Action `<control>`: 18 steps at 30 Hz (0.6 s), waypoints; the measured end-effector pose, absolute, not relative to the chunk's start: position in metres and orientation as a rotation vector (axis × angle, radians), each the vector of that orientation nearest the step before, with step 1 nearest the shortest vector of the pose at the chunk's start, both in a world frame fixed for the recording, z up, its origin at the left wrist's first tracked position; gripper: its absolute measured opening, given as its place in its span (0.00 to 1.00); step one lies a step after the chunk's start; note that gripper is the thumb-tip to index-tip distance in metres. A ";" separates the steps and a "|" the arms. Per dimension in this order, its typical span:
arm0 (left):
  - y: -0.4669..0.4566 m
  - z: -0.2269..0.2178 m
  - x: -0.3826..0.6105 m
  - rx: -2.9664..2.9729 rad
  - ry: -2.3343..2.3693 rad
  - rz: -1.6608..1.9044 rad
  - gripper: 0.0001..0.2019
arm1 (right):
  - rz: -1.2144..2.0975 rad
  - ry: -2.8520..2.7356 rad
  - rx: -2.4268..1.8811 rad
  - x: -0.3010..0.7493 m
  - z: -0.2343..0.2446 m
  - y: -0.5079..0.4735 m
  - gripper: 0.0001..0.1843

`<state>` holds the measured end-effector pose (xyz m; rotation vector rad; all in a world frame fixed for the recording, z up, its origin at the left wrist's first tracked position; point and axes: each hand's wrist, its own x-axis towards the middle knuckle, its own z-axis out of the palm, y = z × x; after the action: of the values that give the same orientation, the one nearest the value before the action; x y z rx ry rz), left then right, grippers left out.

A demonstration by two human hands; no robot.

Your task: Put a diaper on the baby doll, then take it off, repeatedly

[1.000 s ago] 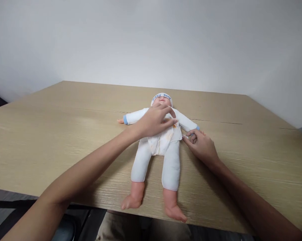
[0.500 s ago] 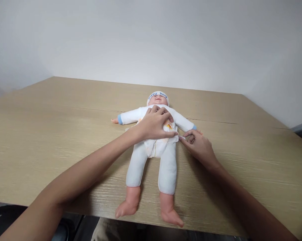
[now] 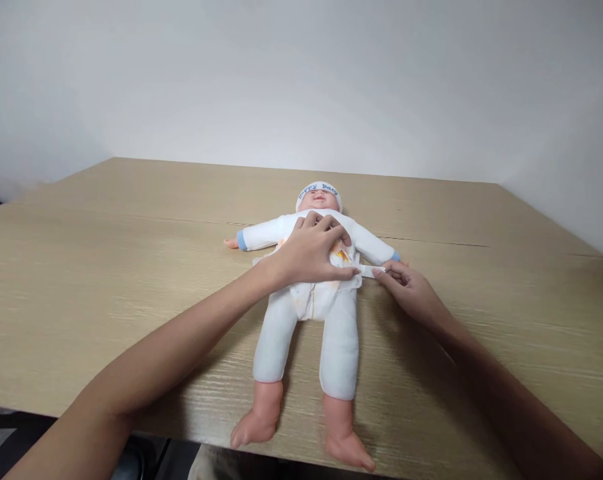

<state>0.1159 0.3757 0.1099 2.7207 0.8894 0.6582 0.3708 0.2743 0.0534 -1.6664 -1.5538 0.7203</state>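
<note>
A baby doll (image 3: pixel 306 347) in a white suit with blue cuffs and a "Happy Baby" cap lies on its back, feet towards me. Round its hips is a white diaper (image 3: pixel 321 303) with orange print. My left hand (image 3: pixel 314 250) rests across the diaper's front, fingers spread over the belly and thumb stretched to the side edge, pressing it down. Beside the doll's hip, my right hand (image 3: pixel 406 287) is closed, pinching the white diaper tab (image 3: pixel 370 271), which stretches out sideways from the diaper. My left palm hides part of the diaper's front.
The doll lies on a light wooden table (image 3: pixel 131 280) with a seam running across it. Behind stands a plain pale wall (image 3: pixel 301 87). The table's front edge is just below the doll's feet, with my lap partly in view beneath it.
My right hand has moved to the right, away from the hip, and more of the white tab shows, pulled out straight. My left hand keeps its place on the diaper. The view has shifted slightly.
</note>
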 end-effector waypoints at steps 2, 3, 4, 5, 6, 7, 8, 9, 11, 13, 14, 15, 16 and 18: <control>0.377 0.109 0.116 2.714 0.882 0.662 0.29 | 0.800 -1.491 -1.599 0.373 0.059 0.274 0.27; 0.377 0.109 0.116 2.709 0.878 0.664 0.29 | 0.838 -1.457 -1.573 0.373 0.061 0.274 0.25; 0.377 0.109 0.115 2.706 0.876 0.665 0.28 | 0.873 -1.427 -1.550 0.373 0.064 0.274 0.24; 0.377 0.109 0.115 2.702 0.877 0.667 0.28 | 0.899 -1.404 -1.528 0.371 0.066 0.275 0.23; 0.377 0.109 0.115 2.699 0.881 0.668 0.28 | 0.915 -1.391 -1.508 0.369 0.068 0.276 0.23; 0.377 0.108 0.116 2.697 0.887 0.670 0.28 | 0.923 -1.389 -1.490 0.367 0.071 0.277 0.22; 0.377 0.108 0.116 2.695 0.893 0.674 0.28 | 0.920 -1.398 -1.477 0.363 0.073 0.280 0.22; 0.376 0.108 0.116 2.694 0.896 0.679 0.28 | 0.908 -1.416 -1.471 0.359 0.076 0.283 0.22; 0.376 0.109 0.117 2.696 0.898 0.683 0.28 | 0.876 -1.466 -1.468 0.350 0.081 0.292 0.22; 0.375 0.109 0.117 2.696 0.902 0.687 0.28 | 0.873 -1.522 -1.464 0.338 0.086 0.302 0.23; 0.375 0.109 0.118 2.695 0.904 0.690 0.27 | 0.883 -1.551 -1.458 0.332 0.089 0.307 0.23; 0.374 0.109 0.118 2.694 0.905 0.694 0.26 | 0.893 -1.577 -1.455 0.326 0.091 0.311 0.24; 0.374 0.109 0.118 2.694 0.906 0.698 0.25 | 0.902 -1.599 -1.457 0.321 0.093 0.314 0.24; 0.375 0.109 0.118 2.699 0.900 0.703 0.23 | 0.898 -1.613 -1.474 0.312 0.096 0.316 0.23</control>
<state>0.1183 0.3745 0.1093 2.6986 0.8998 0.7027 0.3120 0.3158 0.0955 -1.4740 -1.6132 0.8979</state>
